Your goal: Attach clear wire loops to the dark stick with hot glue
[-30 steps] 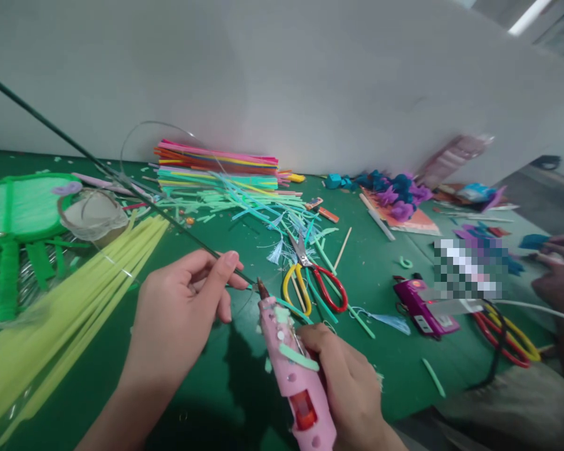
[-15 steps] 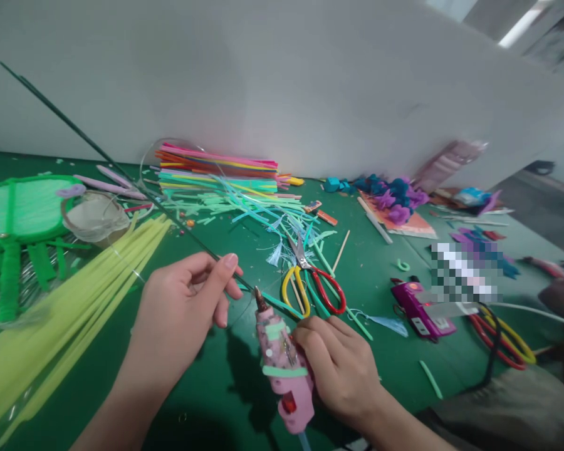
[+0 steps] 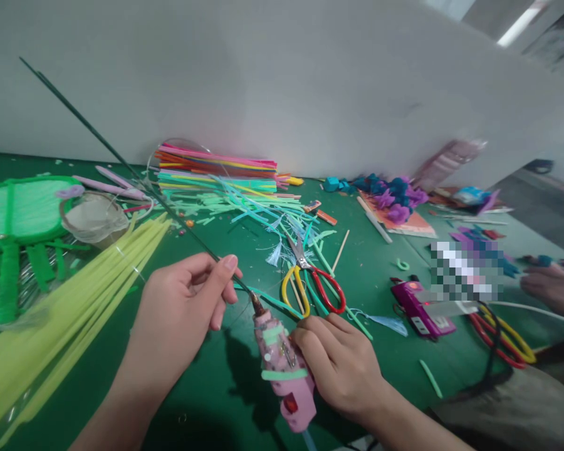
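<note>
My left hand (image 3: 181,313) pinches a long thin dark green wire stem (image 3: 117,153) between thumb and fingers; the stem runs up and to the left, off the table. My right hand (image 3: 341,366) grips a pink hot glue gun (image 3: 282,363) speckled with dried glue and green scraps. The gun's nozzle touches the lower end of the stem just right of my left fingertips. Yellow-and-red handled scissors (image 3: 313,282) lie open on the green table (image 3: 380,275) just beyond the nozzle.
A bundle of pale yellow-green strips (image 3: 70,300) lies at left beside a green woven piece (image 3: 21,213). Coloured strips (image 3: 216,169) are stacked by the white wall. A purple glue gun (image 3: 420,307), more scissors (image 3: 505,338) and another person's hand (image 3: 549,282) are at right.
The glue gun has tilted and its nozzle has moved left and down onto the stem end. My right hand shifted its grip along the gun. The other person's hand at right moved.
</note>
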### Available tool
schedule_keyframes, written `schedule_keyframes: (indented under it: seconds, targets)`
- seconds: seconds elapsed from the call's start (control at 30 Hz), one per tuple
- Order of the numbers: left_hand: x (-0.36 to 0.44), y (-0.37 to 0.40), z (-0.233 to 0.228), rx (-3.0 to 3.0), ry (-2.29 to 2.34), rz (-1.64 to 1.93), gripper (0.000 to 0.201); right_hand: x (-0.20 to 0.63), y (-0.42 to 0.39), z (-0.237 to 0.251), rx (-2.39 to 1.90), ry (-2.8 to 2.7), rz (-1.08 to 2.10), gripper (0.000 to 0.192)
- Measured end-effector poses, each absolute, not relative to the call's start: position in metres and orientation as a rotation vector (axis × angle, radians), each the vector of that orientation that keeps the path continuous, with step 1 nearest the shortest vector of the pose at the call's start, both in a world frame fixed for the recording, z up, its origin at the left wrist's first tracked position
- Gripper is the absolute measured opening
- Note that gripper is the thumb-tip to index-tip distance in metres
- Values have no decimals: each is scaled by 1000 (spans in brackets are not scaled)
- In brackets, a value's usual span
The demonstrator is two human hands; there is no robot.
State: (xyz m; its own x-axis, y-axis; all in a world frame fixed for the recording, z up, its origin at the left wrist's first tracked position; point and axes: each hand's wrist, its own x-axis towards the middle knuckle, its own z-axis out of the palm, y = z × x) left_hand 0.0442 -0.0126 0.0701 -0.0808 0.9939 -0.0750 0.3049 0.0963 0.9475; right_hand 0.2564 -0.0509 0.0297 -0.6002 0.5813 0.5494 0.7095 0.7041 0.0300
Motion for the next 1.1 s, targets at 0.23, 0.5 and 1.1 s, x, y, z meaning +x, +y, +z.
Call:
schedule_keyframes:
  seconds: [0.23,0.5,1.1]
  targets:
    - [43,-13,70,1357,1537,1025,42,256,-52,29,-985,-2416,-330,38]
    - [44,-11,69,1368,1547,1021,43,256,-52,29,-978,-2420,-328,37]
    - [43,-12,68,1361,1556,1011,44,256,-57,28,-992,-2443,-258,43]
